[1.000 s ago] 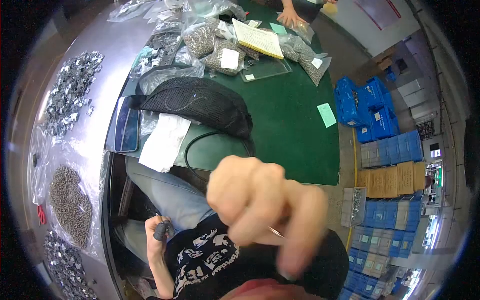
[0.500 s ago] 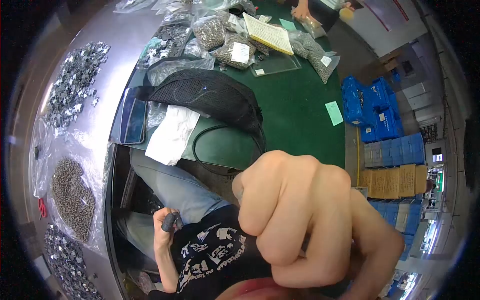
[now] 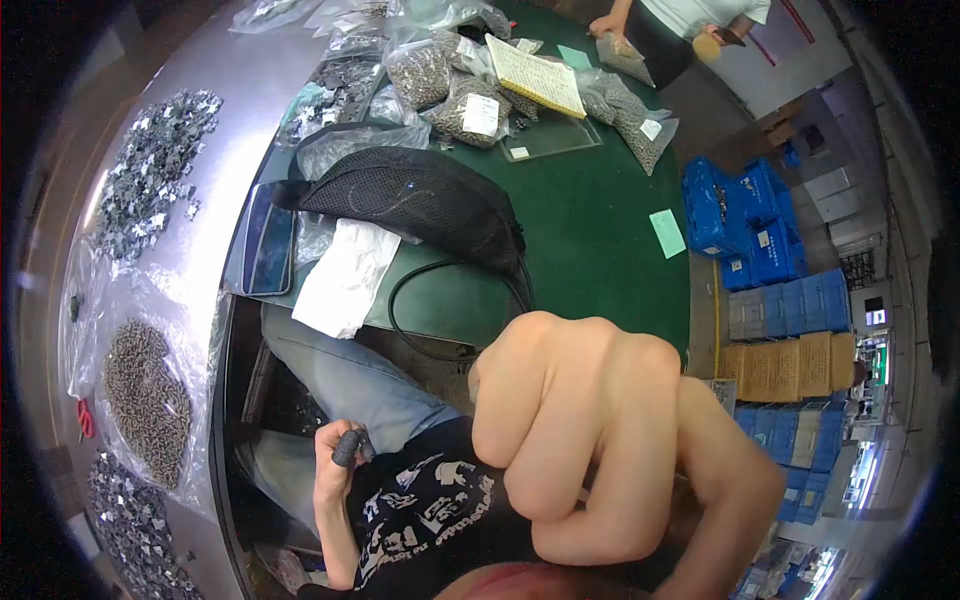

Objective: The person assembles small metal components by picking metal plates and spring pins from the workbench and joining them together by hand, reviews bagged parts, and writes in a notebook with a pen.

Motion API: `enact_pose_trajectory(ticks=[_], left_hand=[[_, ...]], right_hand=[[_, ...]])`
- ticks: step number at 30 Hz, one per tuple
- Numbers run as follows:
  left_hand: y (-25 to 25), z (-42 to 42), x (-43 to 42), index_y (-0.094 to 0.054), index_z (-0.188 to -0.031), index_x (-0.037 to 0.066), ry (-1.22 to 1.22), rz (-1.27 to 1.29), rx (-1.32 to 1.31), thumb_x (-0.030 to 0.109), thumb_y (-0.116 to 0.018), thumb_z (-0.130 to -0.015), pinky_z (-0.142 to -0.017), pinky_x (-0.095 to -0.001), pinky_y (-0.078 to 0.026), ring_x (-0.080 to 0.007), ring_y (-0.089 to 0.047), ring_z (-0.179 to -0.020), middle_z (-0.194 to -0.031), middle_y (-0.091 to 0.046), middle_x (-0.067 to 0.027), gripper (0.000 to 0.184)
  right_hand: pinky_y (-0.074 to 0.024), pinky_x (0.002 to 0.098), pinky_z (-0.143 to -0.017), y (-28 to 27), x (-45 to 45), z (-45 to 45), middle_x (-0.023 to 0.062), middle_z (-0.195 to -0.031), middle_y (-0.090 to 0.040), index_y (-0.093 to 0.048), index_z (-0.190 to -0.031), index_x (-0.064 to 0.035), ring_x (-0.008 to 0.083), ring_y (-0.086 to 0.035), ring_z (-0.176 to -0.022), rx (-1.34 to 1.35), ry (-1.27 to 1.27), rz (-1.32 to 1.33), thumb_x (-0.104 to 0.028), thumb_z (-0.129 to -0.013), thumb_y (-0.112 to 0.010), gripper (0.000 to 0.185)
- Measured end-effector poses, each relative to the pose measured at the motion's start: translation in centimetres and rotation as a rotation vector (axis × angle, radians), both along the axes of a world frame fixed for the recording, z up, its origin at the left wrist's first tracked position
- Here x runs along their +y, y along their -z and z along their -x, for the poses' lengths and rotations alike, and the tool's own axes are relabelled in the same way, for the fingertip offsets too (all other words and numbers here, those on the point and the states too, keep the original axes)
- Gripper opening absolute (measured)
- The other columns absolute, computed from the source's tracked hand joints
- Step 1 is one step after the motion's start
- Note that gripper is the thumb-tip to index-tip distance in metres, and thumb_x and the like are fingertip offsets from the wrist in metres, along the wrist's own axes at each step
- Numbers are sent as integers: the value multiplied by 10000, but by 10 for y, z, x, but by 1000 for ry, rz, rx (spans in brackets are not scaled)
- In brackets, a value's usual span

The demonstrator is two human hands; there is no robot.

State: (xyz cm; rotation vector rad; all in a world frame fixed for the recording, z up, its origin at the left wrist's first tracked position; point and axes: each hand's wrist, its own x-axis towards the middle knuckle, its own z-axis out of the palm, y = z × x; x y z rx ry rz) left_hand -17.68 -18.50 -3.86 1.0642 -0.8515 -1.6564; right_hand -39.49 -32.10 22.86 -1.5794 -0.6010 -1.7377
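My right hand (image 3: 585,440) is large and close to the camera, its fingers curled into a fist. The inside of this fist is hidden. Lower on the left, my left hand (image 3: 338,462) is raised over my lap, closed, with dark finger covers (image 3: 350,447) on its fingertips. Whether anything is inside it cannot be seen. Beyond the hands, a black mesh bag (image 3: 415,195) with a cord loop lies on the green table (image 3: 590,240). Beside it are a white cloth (image 3: 347,275) and a phone (image 3: 269,240).
Bags of small metal parts (image 3: 470,110), a notebook (image 3: 540,75) and a green card (image 3: 667,233) lie on the table. Dark metal pieces (image 3: 160,165) and a bag of pins (image 3: 148,400) cover the left bench. A co-worker (image 3: 690,25) stands behind; blue crates (image 3: 765,250) are at right.
My right fist has shifted slightly left and down in view. My left hand moved slightly right. The co-worker has moved back from the table, a bag of parts in one hand.
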Motion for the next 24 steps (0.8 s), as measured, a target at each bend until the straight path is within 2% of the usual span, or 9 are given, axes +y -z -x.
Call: enact_pose_trajectory(ticks=[5,14,18,24], left_hand=[[18,-3,3,-469,-645,106,62,-12,137,309,-730,-973,-524,-267,-381,-119,-479,-558,-582,-504,-13,466],[15,-4,2,-466,-661,107,59,-20,156,294,-723,-977,-541,-264,-387,-123,-486,-577,-601,-513,-20,448],[-6,2,0,-467,-662,104,9,-6,54,300,-727,-971,-550,-264,-392,-126,-488,-580,-611,-517,-28,449],[5,-3,4,-468,-650,104,41,-46,67,309,-732,-966,-551,-266,-390,-125,-480,-577,-609,-510,-28,460]], right_hand=[[-191,246,-374,-1,-3,2,55,-598,-550,-656,-964,-104,81,-342,-395,10,-7,-27,-167,-946,-634,69],[-227,253,-387,-2,0,0,52,-596,-566,-667,-990,-102,93,-379,-406,31,-25,-48,-193,-971,-595,117],[-243,256,-393,-2,1,-2,51,-595,-573,-672,-1002,-102,99,-396,-410,37,-49,-46,-204,-982,-578,140],[-267,261,-402,-1,1,-5,50,-594,-584,-679,-1019,-101,107,-421,-418,61,-65,-58,-221,-999,-552,176]])
